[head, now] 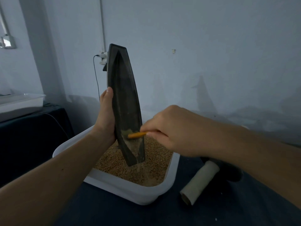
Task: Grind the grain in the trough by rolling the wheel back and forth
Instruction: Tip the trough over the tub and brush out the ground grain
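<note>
My left hand [105, 115] grips the dark boat-shaped trough [125, 95] by its left edge and holds it nearly upright, its lower tip over the white tub [120, 186] of grain [130, 167]. My right hand [169, 132] pinches a small orange brush [136, 134] whose end lies against the trough's inner lower part, where pale ground powder clings. Some powder trickles from the tip onto the grain. The grinding wheel, with a pale cylindrical handle [200, 181], lies on the dark tablecloth to the right, its dark disc mostly hidden behind my right forearm.
A second white tub [21, 101] stands on a dark-covered table at far left. A wall socket with a plugged cable [97, 75] is behind the trough. The pale wall is close behind the work table.
</note>
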